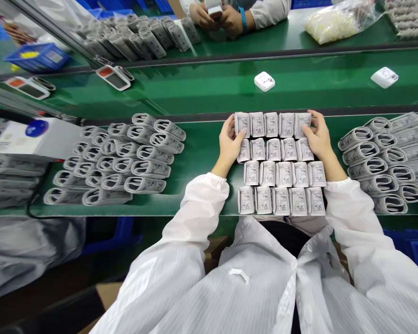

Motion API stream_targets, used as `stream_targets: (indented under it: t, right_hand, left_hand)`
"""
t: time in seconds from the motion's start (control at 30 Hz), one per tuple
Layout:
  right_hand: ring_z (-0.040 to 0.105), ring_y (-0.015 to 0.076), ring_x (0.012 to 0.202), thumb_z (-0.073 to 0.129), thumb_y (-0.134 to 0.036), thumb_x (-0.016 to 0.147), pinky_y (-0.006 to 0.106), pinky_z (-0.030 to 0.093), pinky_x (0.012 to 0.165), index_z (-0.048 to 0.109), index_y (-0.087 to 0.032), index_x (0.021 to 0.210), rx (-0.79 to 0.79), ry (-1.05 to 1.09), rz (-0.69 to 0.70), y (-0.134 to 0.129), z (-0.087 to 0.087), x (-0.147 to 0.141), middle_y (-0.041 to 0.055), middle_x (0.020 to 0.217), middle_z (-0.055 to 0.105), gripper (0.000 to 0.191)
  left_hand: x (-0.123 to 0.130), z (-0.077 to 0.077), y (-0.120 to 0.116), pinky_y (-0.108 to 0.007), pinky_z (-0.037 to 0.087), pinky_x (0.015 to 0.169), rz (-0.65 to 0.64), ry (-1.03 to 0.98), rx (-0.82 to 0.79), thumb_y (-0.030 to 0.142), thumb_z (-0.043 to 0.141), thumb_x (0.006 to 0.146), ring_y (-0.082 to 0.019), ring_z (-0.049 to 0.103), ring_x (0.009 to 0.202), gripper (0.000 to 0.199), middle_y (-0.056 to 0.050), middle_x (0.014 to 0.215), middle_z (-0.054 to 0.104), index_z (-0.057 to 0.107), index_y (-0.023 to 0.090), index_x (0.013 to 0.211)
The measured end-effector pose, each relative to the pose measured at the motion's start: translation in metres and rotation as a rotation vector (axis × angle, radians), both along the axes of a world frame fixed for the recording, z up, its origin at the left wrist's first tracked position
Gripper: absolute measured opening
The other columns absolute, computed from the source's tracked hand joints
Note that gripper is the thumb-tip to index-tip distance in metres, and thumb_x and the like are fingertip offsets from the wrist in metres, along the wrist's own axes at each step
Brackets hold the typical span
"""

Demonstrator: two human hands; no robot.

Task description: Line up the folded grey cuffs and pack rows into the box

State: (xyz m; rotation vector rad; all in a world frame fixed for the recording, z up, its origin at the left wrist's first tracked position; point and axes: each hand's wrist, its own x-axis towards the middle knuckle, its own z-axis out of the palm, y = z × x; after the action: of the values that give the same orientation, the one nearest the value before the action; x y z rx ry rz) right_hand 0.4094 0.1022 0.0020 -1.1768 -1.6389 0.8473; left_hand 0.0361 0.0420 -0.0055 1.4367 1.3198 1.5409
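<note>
In front of me, several rows of folded grey cuffs [277, 175] with printed drawings lie on the green bench, faces up. My left hand [230, 144] grips the left end of the farthest row of cuffs [271, 125], thumb on the near side and fingers behind. At that row's right end my right hand [319, 138] is closed in the same way, so the row is squeezed between both hands. The fingertips behind the row are partly hidden. The nearer rows sit close to my body, at the bench edge.
Stacks of rolled cuffs stand left [149, 155] and right [379, 162]. A white box [31, 139] is at far left. White devices [264, 81] lie on the green belt [202, 88]. Across it, a co-worker's hands [230, 19] hold a white device beside a plastic bag [337, 23].
</note>
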Motion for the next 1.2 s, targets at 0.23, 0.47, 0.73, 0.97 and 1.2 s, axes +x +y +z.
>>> stream_targets:
  t: [0.23,0.47,0.73,0.97,1.2]
  right_hand:
    - [0.084,0.0324,0.101,0.063,-0.109,0.086,0.062,0.073,0.098,0.058,-0.037,0.162,0.018,-0.025,0.0,0.0,-0.001,-0.001,0.0131,0.142,0.078,0.105]
    - [0.082,0.0314,0.104,0.053,-0.102,0.098,0.062,0.071,0.1,0.058,-0.037,0.16,0.044,-0.055,0.0,-0.001,0.003,-0.003,0.0115,0.14,0.078,0.09]
    - [0.08,0.0344,0.117,0.052,-0.099,0.101,0.068,0.066,0.114,0.061,-0.035,0.158,0.033,-0.049,-0.005,-0.004,0.009,-0.002,0.011,0.135,0.079,0.086]
    - [0.08,0.0346,0.117,0.052,-0.1,0.1,0.069,0.066,0.116,0.062,-0.035,0.157,0.04,-0.053,-0.009,-0.004,0.009,-0.001,0.0106,0.135,0.08,0.087]
    - [0.081,0.0357,0.12,0.051,-0.098,0.103,0.07,0.066,0.117,0.062,-0.034,0.159,0.054,-0.074,-0.007,-0.003,0.007,-0.001,0.0115,0.134,0.08,0.086]
  left_hand:
    - [-0.002,-0.003,0.001,-0.058,0.048,0.144,-0.002,0.025,0.019,0.091,0.083,0.088,-0.041,0.061,0.169,0.105,-0.02,0.175,0.064,0.055,0.029,0.169]
    - [-0.003,-0.006,0.002,-0.059,0.047,0.145,-0.007,0.006,0.009,0.091,0.084,0.088,-0.041,0.062,0.167,0.105,-0.018,0.174,0.065,0.054,0.031,0.169]
    - [0.0,-0.004,0.001,-0.059,0.048,0.144,0.0,0.01,0.014,0.091,0.083,0.088,-0.041,0.063,0.167,0.105,-0.019,0.173,0.065,0.055,0.03,0.168]
    - [0.0,-0.003,0.001,-0.058,0.045,0.147,-0.01,0.044,0.04,0.091,0.08,0.091,-0.04,0.059,0.171,0.102,-0.018,0.175,0.064,0.055,0.03,0.169]
    - [-0.002,-0.006,0.002,-0.059,0.044,0.147,-0.012,0.038,0.035,0.09,0.081,0.092,-0.041,0.057,0.172,0.102,-0.019,0.176,0.063,0.055,0.03,0.169]
